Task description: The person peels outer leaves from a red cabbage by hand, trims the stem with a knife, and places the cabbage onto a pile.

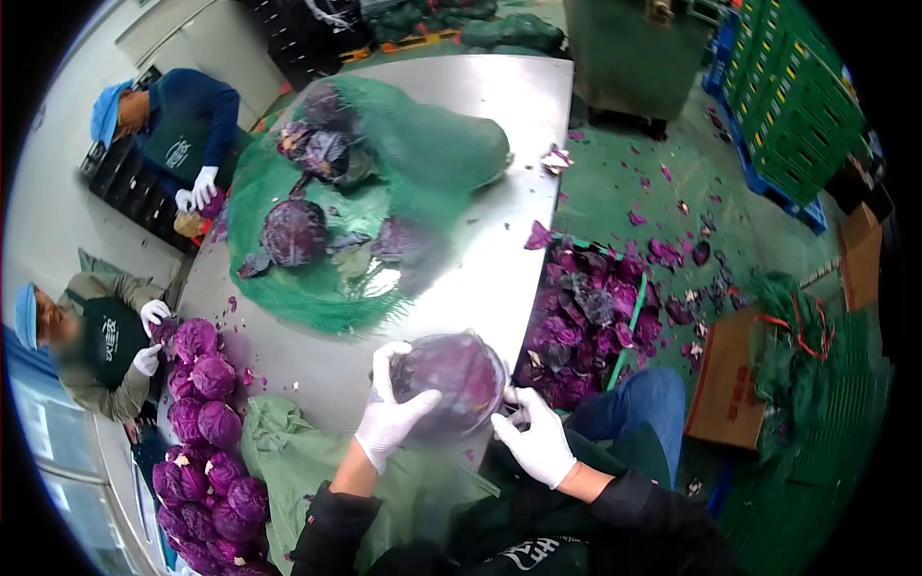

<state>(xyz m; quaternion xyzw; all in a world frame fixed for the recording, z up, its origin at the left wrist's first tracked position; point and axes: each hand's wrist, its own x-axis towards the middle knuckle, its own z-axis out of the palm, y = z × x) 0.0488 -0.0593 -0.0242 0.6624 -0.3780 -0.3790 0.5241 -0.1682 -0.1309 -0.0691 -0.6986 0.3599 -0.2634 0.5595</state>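
A large purple cabbage [447,384], slightly blurred, is between my two white-gloved hands over the metal table [327,370]. My left hand [397,403] grips its left side, thumb and fingers spread around it. At its lower right edge, my right hand [536,437] has bent fingers close to the outer leaves; whether they pinch a leaf is unclear. Beyond my hands lies a green mesh sack [413,144] with several cabbages on it, among them a dark one [294,232]. Right of the table, a green crate [629,331] holds loose purple leaves [576,317].
Trimmed purple cabbages [213,422] are piled along the left, beside a green cloth [317,480]. Two gloved co-workers [178,125] [96,326] handle cabbages across the table. Fallen leaves, a cardboard box [727,384], stacked green crates [792,106] and a bin [629,58] stand right.
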